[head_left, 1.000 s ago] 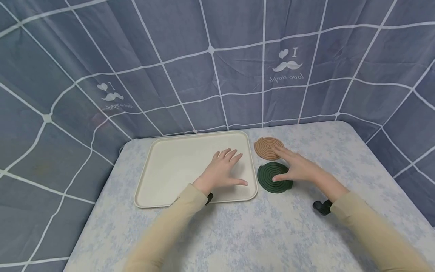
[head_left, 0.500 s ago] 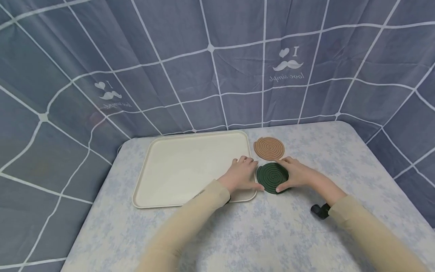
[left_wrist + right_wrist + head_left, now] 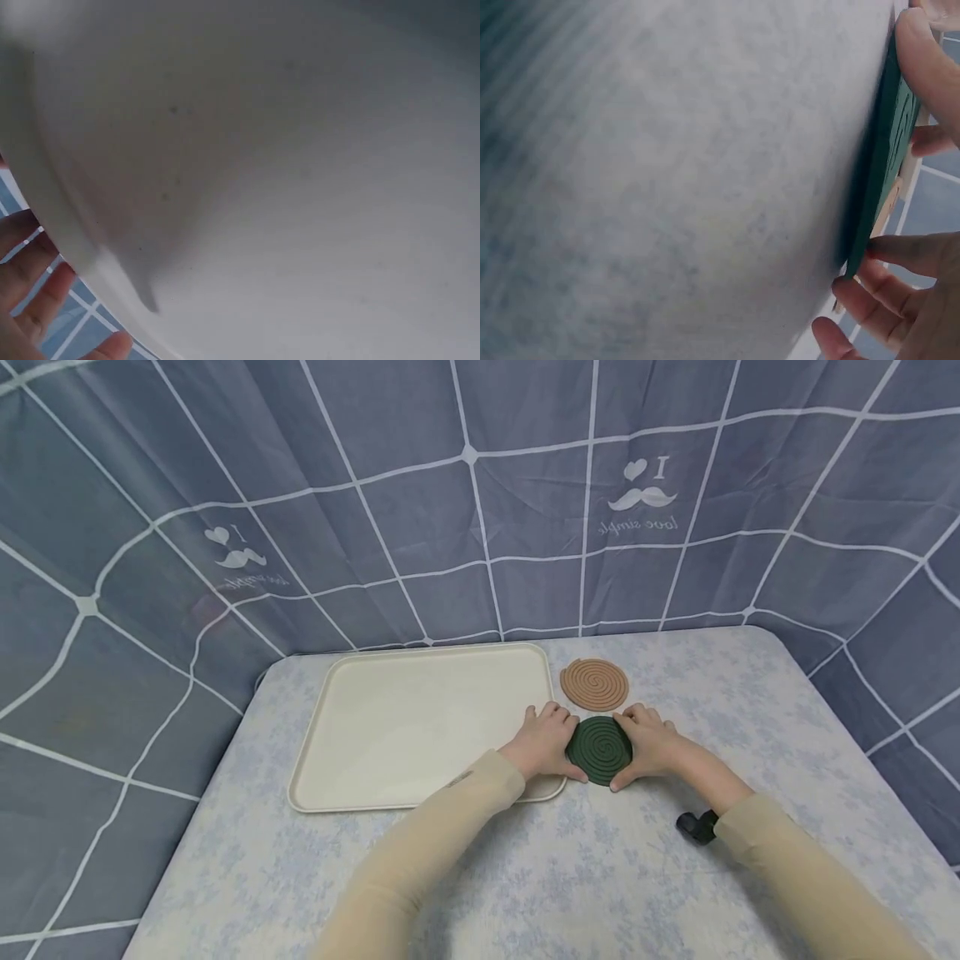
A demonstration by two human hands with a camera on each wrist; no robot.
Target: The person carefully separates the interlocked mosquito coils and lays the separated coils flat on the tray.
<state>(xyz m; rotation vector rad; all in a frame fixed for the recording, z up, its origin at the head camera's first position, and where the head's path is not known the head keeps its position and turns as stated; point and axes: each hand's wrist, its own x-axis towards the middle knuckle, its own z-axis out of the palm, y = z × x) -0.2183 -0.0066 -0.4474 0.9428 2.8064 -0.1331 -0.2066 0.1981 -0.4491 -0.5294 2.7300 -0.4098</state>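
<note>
A round green spiral coaster (image 3: pixel 600 748) lies on the table between my two hands. My left hand (image 3: pixel 546 745) reaches over the right rim of the tray and holds the coaster's left edge with thumb and fingers. On the opposite edge, my right hand (image 3: pixel 651 745) grips it, thumb toward me and fingers at the far side. In the right wrist view the green coaster (image 3: pixel 885 150) appears edge-on, with fingertips (image 3: pixel 855 296) at its rim. The left wrist view shows mostly tray; several fingers of the left hand (image 3: pixel 34 300) show past its rim.
A cream rectangular tray (image 3: pixel 420 727) sits left of the green coaster. Just behind the coaster lies a tan spiral coaster (image 3: pixel 594 685). The tabletop (image 3: pixel 585 868) has a pale blue floral cover, and a checked curtain (image 3: pixel 525 510) hangs behind it.
My left hand has come right from above the tray to the green coaster's left edge. The right hand has come down from over both coasters onto the green one's right edge.
</note>
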